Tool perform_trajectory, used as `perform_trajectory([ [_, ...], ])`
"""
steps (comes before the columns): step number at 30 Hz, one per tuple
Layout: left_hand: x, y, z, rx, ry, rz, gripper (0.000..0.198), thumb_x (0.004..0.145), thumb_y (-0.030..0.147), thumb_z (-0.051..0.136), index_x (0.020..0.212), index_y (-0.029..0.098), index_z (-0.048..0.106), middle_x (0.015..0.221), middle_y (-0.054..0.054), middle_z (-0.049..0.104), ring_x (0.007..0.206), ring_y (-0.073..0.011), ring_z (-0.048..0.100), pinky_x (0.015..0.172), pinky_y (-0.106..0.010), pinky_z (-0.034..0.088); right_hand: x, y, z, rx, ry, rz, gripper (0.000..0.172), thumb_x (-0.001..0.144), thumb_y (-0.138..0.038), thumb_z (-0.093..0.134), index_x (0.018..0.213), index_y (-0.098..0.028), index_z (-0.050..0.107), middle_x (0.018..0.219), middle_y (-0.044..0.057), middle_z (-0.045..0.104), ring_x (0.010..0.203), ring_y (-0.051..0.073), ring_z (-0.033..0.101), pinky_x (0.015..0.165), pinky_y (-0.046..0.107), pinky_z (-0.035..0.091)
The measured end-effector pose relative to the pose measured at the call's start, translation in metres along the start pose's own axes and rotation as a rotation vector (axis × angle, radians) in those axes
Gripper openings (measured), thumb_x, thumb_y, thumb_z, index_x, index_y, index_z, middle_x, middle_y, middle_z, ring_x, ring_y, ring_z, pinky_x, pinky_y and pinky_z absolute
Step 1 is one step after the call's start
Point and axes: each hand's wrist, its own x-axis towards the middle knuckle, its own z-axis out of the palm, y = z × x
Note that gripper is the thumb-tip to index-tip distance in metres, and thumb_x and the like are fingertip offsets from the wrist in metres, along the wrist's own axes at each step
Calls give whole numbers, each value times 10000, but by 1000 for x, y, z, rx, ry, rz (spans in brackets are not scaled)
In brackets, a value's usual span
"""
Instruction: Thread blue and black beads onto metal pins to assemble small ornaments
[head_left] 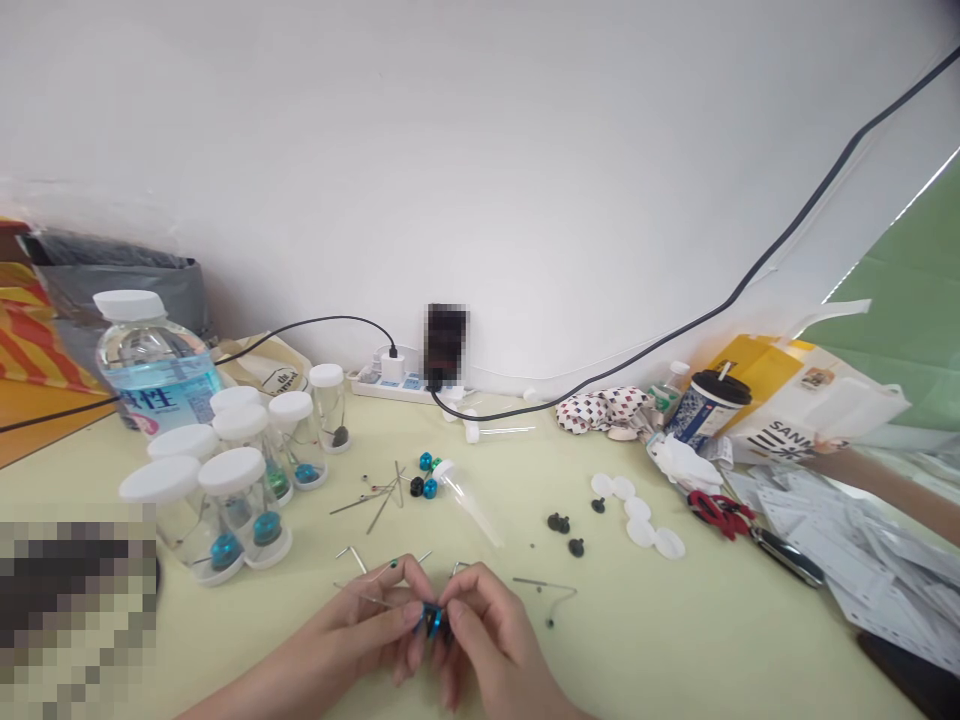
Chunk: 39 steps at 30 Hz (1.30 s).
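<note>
The left hand (360, 632) and right hand (484, 630) are curling nearly shut, their fingertips pinching a small blue metal part (432, 620) just in front of the loose wire pins (367, 497). A slipping pinch could be sending the part rolling among those pins.

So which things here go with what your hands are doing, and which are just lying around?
With the hands: left hand, right hand, small blue metal piece, bent wire pin.

Just lying around: plastic water bottle, power strip, lidded drink cup.
</note>
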Motion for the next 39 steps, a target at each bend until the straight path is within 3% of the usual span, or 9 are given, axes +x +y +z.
perform_trajectory([
  [8,1,-3,-1,26,-9,17,129,875,307,553,835,186,573,584,-8,609,575,-156,548,563,-273,325,1,1,0,19,-25,5,463,834,-631,469,866,-169,441,625,8,596,344,48,426,339,157,310],
  [13,0,-1,0,17,18,-2,122,865,305,575,828,189,580,593,-4,605,561,-131,506,549,-258,316,-1,0,1,-10,-12,-11,441,840,-606,484,893,-170,445,678,35,632,405,58,459,405,177,355],
  [24,0,0,0,-17,14,-5,116,857,293,593,827,181,602,620,-6,599,584,-120,508,541,-235,326,-3,3,0,-13,39,30,523,708,-635,625,907,-181,461,622,-1,591,447,77,447,431,193,357],
  [39,2,-1,-1,30,5,-5,129,863,306,579,823,184,592,584,-1,602,557,-125,502,551,-248,327,0,-2,2,1,-23,4,428,800,-573,572,872,-172,441,665,29,631,399,48,399,407,187,348],
])
